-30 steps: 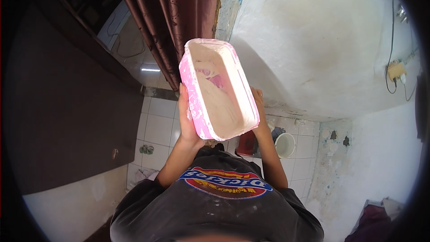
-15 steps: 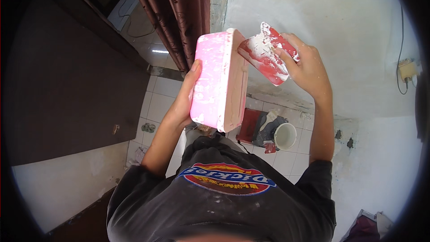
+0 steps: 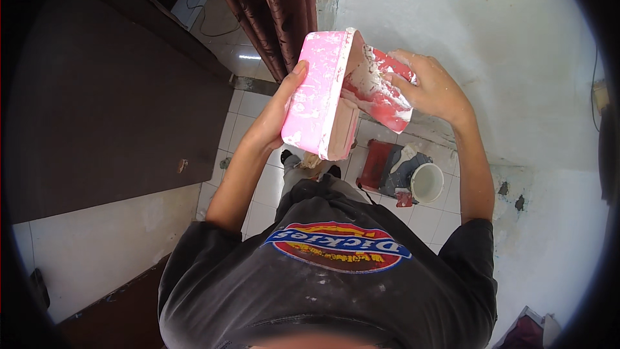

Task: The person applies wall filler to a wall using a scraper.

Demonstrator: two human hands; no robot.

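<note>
My left hand (image 3: 276, 115) grips a pink rectangular tub (image 3: 313, 94) from its left side, thumb along the outer wall. The tub is tilted on its side with its mouth facing right. White smears cover its rim and walls, and a pale paste coats the inside that shows. In my right hand (image 3: 436, 89) is a red flat scraper (image 3: 392, 115), caked with white putty and pinched between thumb and fingers. Its left end reaches into the tub's mouth, where the rim hides part of it.
On the tiled floor below stand a white bucket (image 3: 427, 183) and a red-and-grey box (image 3: 376, 167) with a putty-smeared tool on top. A pale wall (image 3: 516, 45) rises at the right, a dark door panel (image 3: 110, 116) at the left. A brown curtain (image 3: 279, 10) hangs at the back.
The scraper has gone farther into the tub's mouth, and its end is now behind the rim. My view has shifted slightly; both hands keep their holds.
</note>
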